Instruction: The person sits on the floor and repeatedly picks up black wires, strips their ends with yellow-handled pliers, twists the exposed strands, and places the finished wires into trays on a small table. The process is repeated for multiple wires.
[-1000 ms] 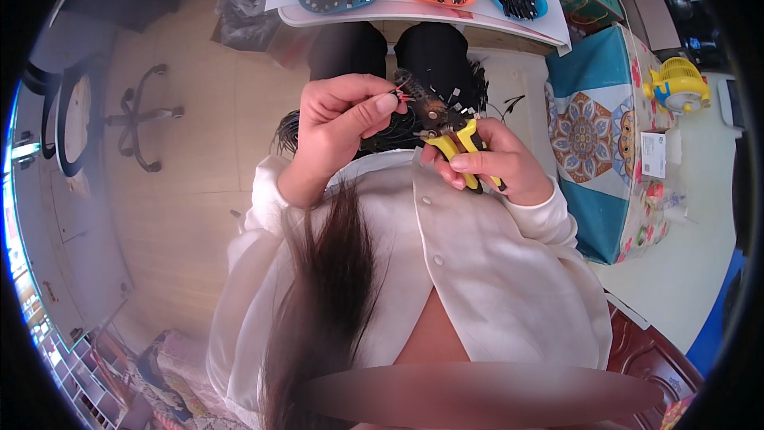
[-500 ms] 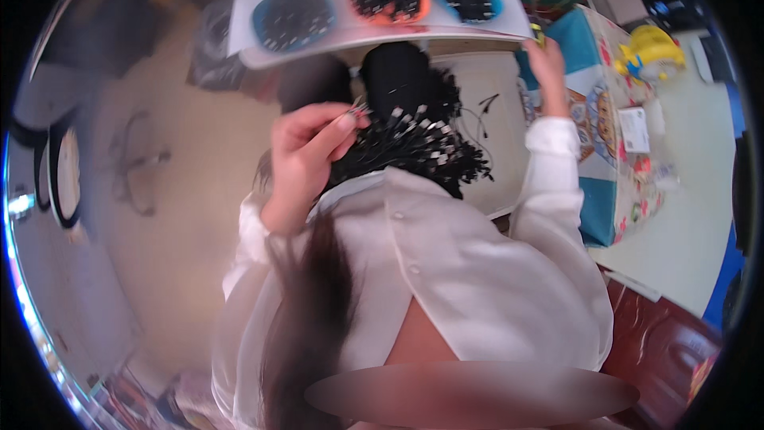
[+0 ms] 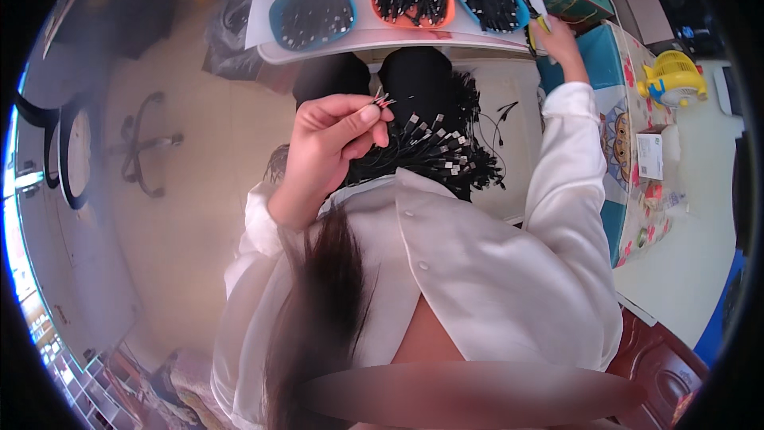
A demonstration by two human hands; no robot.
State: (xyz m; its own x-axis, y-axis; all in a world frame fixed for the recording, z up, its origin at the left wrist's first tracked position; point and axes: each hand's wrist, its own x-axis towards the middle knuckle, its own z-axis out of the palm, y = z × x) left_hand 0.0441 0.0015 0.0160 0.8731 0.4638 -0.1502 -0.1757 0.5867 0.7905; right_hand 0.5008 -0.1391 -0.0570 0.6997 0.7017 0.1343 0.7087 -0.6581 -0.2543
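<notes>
The right hand [image 3: 559, 38] has been carried away from the lap to the upper right of the frame, at the right edge of the white worktop [image 3: 263, 28], and the yellow-handled cutters [image 3: 535, 24], which a second ago were held over the lap beside the left hand, are now seen at that edge just above the fingers; whether they are being gripped or have been let go cannot be told, since the fingers there are turned away and partly hidden. From this it may be judged that the cutting of the present piece is finished and the tool is being set aside or exchanged. The left hand [image 3: 333, 139] has been kept near the centre of the frame, and a thin cable [image 3: 380, 100] with bared red and white tips is pinched between its thumb and forefinger, the tips projecting just beyond the closed fingers toward the upper right. Directly beside and below those fingers, a bundle [image 3: 434, 155] of black cables with metal plugs is spread across the lap, touching the white sleeve. On the worktop above, a blue tray [image 3: 278, 28], an orange tray [image 3: 374, 0] and a second blue tray [image 3: 521, 16] are each filled with black cables, well apart from the left hand.
</notes>
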